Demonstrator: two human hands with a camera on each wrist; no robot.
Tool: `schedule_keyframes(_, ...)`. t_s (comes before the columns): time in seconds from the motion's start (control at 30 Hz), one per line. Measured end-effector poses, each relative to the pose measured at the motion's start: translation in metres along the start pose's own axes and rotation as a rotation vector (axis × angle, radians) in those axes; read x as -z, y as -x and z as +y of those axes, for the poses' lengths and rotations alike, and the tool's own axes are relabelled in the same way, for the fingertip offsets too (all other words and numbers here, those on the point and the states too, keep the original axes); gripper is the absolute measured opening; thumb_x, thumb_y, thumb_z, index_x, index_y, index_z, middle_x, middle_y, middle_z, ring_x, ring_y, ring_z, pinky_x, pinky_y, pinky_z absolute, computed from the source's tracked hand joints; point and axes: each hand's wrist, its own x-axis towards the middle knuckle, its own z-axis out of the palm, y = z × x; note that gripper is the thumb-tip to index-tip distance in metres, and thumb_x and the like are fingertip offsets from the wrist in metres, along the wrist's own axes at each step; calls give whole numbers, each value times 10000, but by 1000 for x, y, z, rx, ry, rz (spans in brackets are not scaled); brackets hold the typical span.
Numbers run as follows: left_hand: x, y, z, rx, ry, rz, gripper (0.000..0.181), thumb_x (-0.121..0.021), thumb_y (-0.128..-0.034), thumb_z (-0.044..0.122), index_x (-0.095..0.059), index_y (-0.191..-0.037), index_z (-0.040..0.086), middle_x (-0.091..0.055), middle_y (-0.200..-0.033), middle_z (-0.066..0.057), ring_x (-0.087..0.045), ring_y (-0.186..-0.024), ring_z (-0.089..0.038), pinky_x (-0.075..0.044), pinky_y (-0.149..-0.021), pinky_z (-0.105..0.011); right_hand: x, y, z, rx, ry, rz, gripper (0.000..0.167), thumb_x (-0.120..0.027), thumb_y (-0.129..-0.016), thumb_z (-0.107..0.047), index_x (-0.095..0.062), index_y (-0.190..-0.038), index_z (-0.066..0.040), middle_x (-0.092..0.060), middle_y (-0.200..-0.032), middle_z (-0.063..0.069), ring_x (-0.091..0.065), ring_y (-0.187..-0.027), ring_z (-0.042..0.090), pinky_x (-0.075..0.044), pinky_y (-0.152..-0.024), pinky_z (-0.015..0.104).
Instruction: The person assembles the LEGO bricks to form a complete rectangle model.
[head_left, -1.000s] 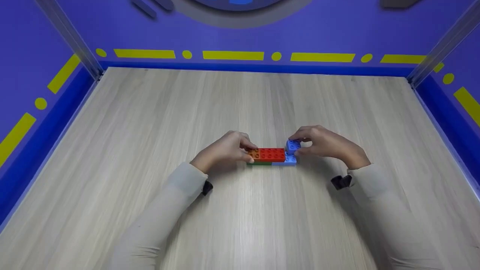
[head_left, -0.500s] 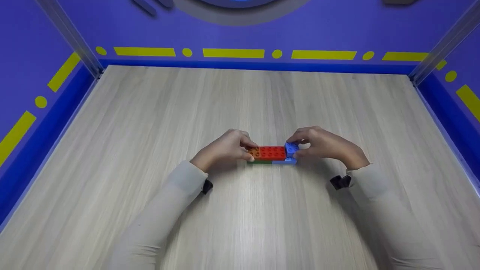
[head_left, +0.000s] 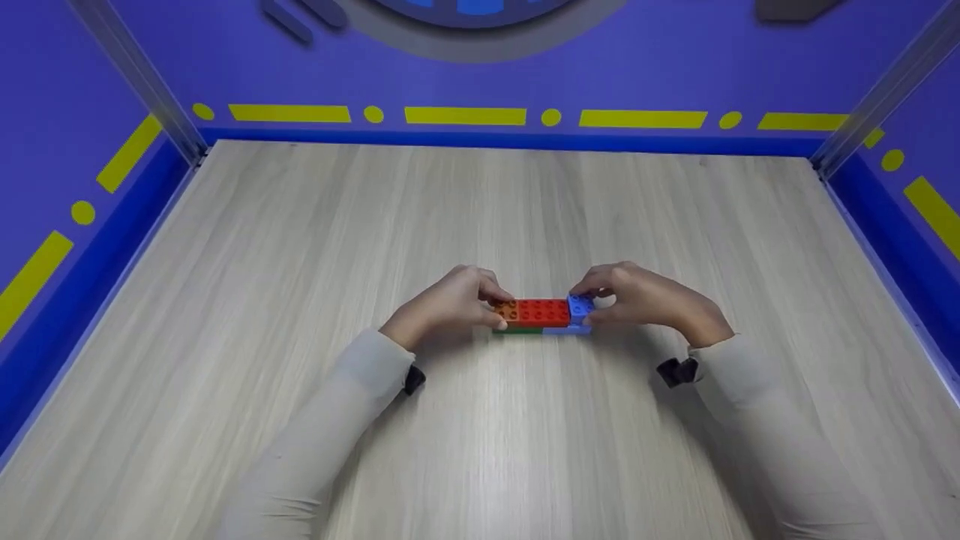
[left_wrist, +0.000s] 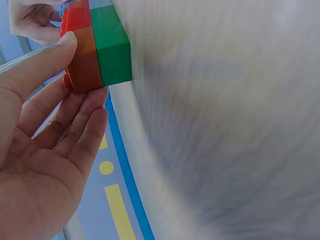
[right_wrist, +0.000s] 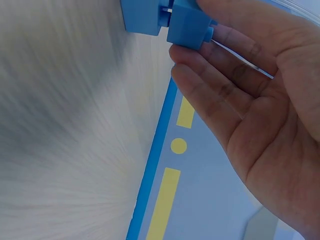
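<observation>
A two-layer row of toy building bricks lies at the table's middle. Below are a green brick (left_wrist: 112, 47) and a light blue brick (right_wrist: 142, 17); on top are an orange brick (left_wrist: 86, 65) and a red brick (head_left: 544, 312). My left hand (head_left: 450, 304) pinches the orange brick at the row's left end, thumb on the near side. My right hand (head_left: 645, 300) pinches a small blue brick (head_left: 579, 308) beside the red one. In the right wrist view this blue brick (right_wrist: 187, 25) sits over the light blue brick's studs, a narrow gap showing between them.
A wood-grain tabletop (head_left: 480, 450) spreads around the bricks. Purple-blue walls (head_left: 480, 82) with yellow marks enclose its back and sides. A small black device (head_left: 679, 371) shows at the right wrist, another black device (head_left: 414, 379) at the left.
My right hand has brought the small blue brick left and down, against the red brick's end and over the light blue one. The left hand has kept its grip on the orange end.
</observation>
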Motion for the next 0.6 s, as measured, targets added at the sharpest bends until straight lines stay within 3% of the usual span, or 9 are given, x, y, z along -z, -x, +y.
schedule_keyframes(0.6, 0, 0, -1, -2, 6, -7, 373, -803, -770, 140, -723, -1131, 98, -668, -956, -46, -506, -856, -171, -388, -749, -226, -2, 1, -2, -1, 13, -10, 343, -744, -818, -99, -693, -1156, -65, -677, -1121, 77, -646, -1006, 265, -539, -866, 436)
